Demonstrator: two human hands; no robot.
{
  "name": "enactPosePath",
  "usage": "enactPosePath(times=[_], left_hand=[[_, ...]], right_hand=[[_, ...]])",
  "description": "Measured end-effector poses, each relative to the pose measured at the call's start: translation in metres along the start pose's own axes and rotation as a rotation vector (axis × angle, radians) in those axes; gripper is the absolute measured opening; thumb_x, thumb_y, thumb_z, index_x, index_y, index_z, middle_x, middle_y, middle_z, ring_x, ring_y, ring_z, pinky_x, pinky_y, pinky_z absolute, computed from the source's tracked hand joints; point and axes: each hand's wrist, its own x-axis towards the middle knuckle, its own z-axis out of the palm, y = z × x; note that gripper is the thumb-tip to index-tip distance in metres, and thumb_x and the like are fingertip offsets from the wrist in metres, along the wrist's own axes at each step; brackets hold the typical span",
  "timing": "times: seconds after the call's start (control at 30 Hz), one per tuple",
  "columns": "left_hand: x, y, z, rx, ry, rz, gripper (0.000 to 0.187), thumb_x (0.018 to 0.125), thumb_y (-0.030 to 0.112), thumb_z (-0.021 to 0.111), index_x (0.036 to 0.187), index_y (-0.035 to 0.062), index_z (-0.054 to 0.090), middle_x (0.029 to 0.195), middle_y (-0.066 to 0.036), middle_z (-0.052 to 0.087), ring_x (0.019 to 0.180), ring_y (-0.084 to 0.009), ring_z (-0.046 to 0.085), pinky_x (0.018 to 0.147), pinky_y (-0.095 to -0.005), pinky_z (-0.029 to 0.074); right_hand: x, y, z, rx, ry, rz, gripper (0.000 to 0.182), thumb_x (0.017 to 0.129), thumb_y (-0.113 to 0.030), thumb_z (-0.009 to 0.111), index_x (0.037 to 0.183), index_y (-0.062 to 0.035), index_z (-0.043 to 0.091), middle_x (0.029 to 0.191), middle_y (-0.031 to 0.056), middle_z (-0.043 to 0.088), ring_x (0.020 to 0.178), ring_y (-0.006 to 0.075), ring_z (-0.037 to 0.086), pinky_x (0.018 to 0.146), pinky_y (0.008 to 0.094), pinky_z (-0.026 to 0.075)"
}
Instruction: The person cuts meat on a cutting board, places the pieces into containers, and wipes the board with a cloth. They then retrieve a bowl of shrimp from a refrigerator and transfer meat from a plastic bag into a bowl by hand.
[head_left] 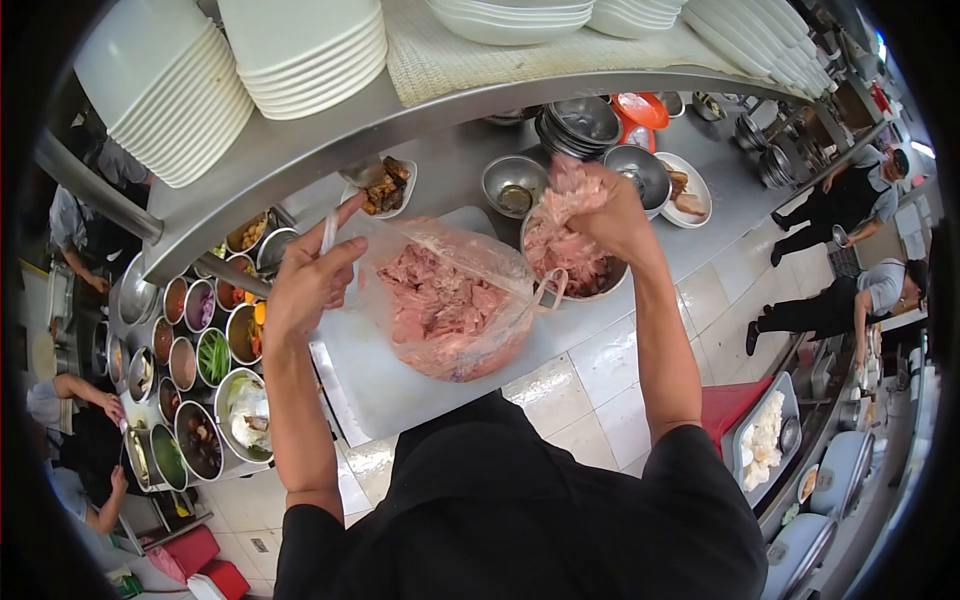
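A clear plastic bag [440, 345] full of raw sliced meat [440, 290] rests on the white cutting board [375, 375]. My left hand [308, 280] holds the bag's left edge, a twisted strip of plastic by the thumb and forefinger; the forefinger points up. My right hand [618, 215] is closed around a clump of raw meat [575, 190]. That clump is above a round metal bowl [612, 285], which holds more of the same meat. The bag's right handle [553, 290] hangs over the near left side of the bowl.
A metal shelf [350, 130] with stacked white dishes [310, 60] crosses above the counter. Several ingredient tins [213, 355] stand left. Behind the bowl are metal bowls [585, 120] and a white plate [690, 205]. Co-workers [860, 200] stand to the right and left.
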Motion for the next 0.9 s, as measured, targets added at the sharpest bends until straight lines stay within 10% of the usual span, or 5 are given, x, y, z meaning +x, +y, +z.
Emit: enactPosePath(times=[0.13,0.2,0.47,0.7,0.9], left_hand=[[-0.009,0.010,0.009,0.087,0.031,-0.042,0.048,0.086,0.013,0.063,0.134,0.0119,0.055,0.054,0.009,0.036,0.044,-0.0023,0.029,0.041,-0.0212,0.021],[-0.012,0.016,0.011,0.245,0.007,-0.013,0.046,0.083,0.014,0.064,0.129,0.0109,0.059,0.055,0.008,0.039,0.046,-0.0031,0.032,0.043,-0.0218,0.024],[-0.026,0.026,0.021,0.284,-0.025,0.069,0.051,0.077,0.005,0.058,0.128,0.0040,0.058,0.056,0.009,0.037,0.046,-0.0020,0.029,0.043,-0.0206,0.019],[-0.041,0.027,0.038,0.132,-0.112,-0.029,0.050,0.076,0.003,0.058,0.125,-0.0040,0.058,0.055,0.008,0.037,0.045,-0.0020,0.027,0.042,-0.0206,0.018],[-0.038,0.025,0.031,0.054,-0.072,-0.006,0.048,0.076,0.002,0.058,0.123,-0.0079,0.057,0.054,0.008,0.036,0.043,-0.0017,0.026,0.042,-0.0203,0.018]], right_hand=[[-0.011,0.077,0.001,-0.498,-0.113,0.272,0.057,0.064,-0.014,0.072,0.120,-0.0048,0.061,0.115,0.0200,0.063,0.110,0.0315,0.061,0.092,0.0334,0.048],[-0.025,0.117,0.006,-0.872,-0.311,-0.074,0.054,0.069,-0.012,0.073,0.120,-0.0010,0.058,0.099,0.0185,0.066,0.093,0.0278,0.065,0.083,0.0344,0.049],[-0.037,-0.030,0.068,-0.253,-0.199,-0.100,0.023,0.071,0.001,0.067,0.094,-0.0030,0.070,0.093,0.0142,0.068,0.089,0.0277,0.066,0.079,0.0343,0.051],[-0.016,-0.007,0.232,-0.833,-0.470,-0.188,0.075,0.068,-0.013,0.072,0.138,-0.0195,0.045,0.147,0.0210,0.025,0.137,0.0460,0.023,0.104,0.0533,0.035],[-0.008,-0.008,0.259,-0.884,-0.598,-0.116,0.066,0.071,-0.028,0.073,0.132,-0.0158,0.051,0.142,0.0248,0.033,0.134,0.0480,0.027,0.103,0.0602,0.030]])
